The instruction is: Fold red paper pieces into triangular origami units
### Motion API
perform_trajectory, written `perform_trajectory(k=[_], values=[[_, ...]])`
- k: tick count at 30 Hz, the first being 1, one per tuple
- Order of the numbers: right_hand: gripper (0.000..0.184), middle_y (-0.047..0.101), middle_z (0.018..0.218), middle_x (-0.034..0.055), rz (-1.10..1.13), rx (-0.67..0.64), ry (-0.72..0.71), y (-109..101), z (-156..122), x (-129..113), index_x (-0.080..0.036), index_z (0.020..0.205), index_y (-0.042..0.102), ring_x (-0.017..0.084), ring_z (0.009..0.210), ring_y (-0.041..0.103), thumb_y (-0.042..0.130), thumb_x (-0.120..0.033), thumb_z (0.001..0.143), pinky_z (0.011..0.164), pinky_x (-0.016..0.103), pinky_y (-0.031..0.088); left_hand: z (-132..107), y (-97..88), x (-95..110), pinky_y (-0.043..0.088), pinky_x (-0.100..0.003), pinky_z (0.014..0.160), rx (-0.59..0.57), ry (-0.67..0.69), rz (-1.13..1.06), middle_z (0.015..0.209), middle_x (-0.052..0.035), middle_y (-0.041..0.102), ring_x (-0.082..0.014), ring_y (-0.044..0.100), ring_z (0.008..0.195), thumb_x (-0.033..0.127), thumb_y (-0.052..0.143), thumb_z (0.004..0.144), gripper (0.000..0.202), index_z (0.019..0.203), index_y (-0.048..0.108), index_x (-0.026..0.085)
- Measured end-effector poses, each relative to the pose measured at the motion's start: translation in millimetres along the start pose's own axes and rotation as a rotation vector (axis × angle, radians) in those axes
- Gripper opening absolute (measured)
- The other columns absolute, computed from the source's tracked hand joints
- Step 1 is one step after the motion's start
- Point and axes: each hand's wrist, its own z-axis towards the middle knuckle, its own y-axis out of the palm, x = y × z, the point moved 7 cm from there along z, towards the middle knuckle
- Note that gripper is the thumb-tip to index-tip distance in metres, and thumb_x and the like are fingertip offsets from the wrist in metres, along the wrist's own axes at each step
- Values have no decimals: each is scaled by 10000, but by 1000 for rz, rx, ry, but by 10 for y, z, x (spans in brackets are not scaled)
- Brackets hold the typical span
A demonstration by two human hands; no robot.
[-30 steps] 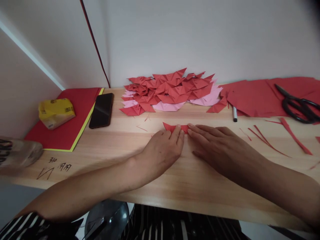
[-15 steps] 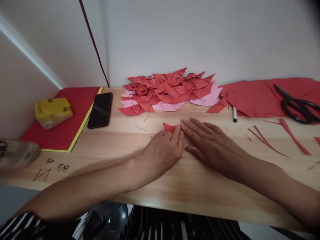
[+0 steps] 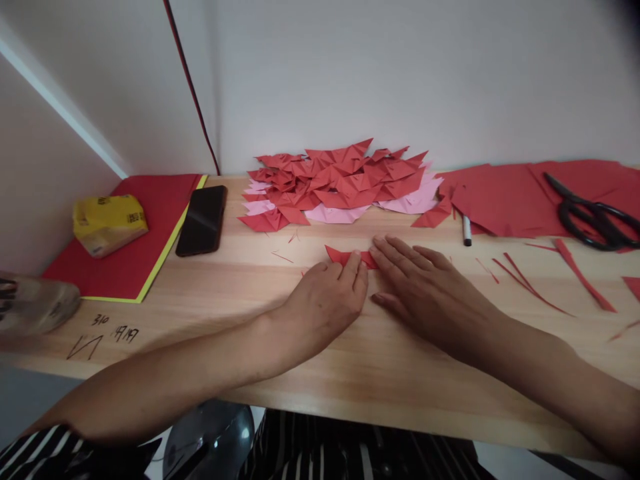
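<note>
At centre frame, the left hand (image 3: 325, 303) and right hand (image 3: 430, 293) lie flat, fingers stretched out side by side, pinning a small red folded paper piece (image 3: 343, 255) to the pale wooden tabletop (image 3: 380, 373); uneven pressure could skew its crease.

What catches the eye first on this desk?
A heap of folded red and pink paper shapes lies against the wall at the back of the wooden table. Just in front of it, the left hand and right hand lie flat, fingertips on a small red folded piece. Black scissors rest on red sheets at far right.
</note>
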Motion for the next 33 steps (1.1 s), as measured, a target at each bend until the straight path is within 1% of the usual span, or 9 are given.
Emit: perform_trajectory(k=[2, 4, 8, 12, 15, 19, 23, 28, 33], values=[[560, 421, 1482, 158, 27, -9, -10, 25, 28, -20, -34, 1398, 456, 319, 1364, 398, 419, -385, 964, 1033, 486, 422, -3, 8, 5, 560, -329, 759, 14, 1, 5, 1309, -246, 565, -248, 653, 1038, 39, 421, 892, 426, 1306, 508, -16], [558, 417, 1488, 146, 43, -7, -19, 23, 54, -39, -45, 1398, 460, 317, 1370, 389, 422, -393, 964, 1039, 481, 418, -4, 11, 11, 558, -337, 771, 16, 5, 10, 1327, -262, 543, -250, 652, 1037, 33, 424, 886, 437, 1313, 495, -29], [509, 478, 1437, 185, 14, 12, -5, -54, 64, -40, -12, 1327, 528, 328, 1348, 417, 398, -356, 976, 1038, 498, 407, 1, 9, -7, 567, -329, 743, -30, -11, -28, 1309, -234, 569, -239, 668, 994, 24, 417, 887, 427, 1302, 513, -6], [493, 526, 1377, 236, -21, 1, 38, -105, 27, -8, 27, 1277, 558, 353, 1317, 451, 382, -325, 979, 1021, 520, 408, 6, -11, -30, 573, -332, 745, -41, -22, -78, 1271, -208, 601, -238, 666, 1017, 20, 402, 898, 401, 1276, 537, 25], [512, 491, 1405, 246, -33, -23, 49, -78, -3, -1, 34, 1291, 542, 363, 1327, 433, 399, -341, 974, 1023, 529, 401, 4, -11, -35, 575, -334, 745, -33, -25, -90, 1265, -218, 601, -236, 665, 1022, 27, 402, 903, 392, 1273, 532, 21], [554, 419, 1470, 222, -49, -55, 58, -46, -26, -19, 18, 1357, 483, 373, 1343, 406, 428, -367, 962, 1025, 542, 391, 0, -6, -30, 572, -334, 744, -23, -21, -75, 1292, -221, 583, -234, 662, 1019, 29, 399, 903, 394, 1273, 532, 19], [522, 393, 1494, 196, -62, -46, 36, -115, -49, -80, 10, 1329, 517, 360, 1360, 383, 384, -352, 978, 1044, 535, 370, -14, 2, -29, 563, -333, 712, -9, -27, -55, 1290, -202, 587, -226, 670, 943, 38, 431, 889, 397, 1272, 535, 26], [514, 403, 1487, 198, -52, -17, 18, -182, -92, -128, 9, 1337, 510, 357, 1360, 384, 374, -336, 981, 1055, 537, 353, -30, 13, -29, 548, -330, 693, 10, -21, -59, 1275, -207, 588, -223, 663, 910, 39, 445, 878, 406, 1276, 523, 21], [485, 409, 1481, 203, -23, -22, 25, -111, -85, -143, 1, 1335, 515, 359, 1355, 392, 377, -299, 979, 1051, 548, 357, -19, 1, -24, 544, -324, 692, 24, -10, -70, 1239, -210, 607, -228, 659, 949, 44, 438, 887, 376, 1250, 537, 22]])
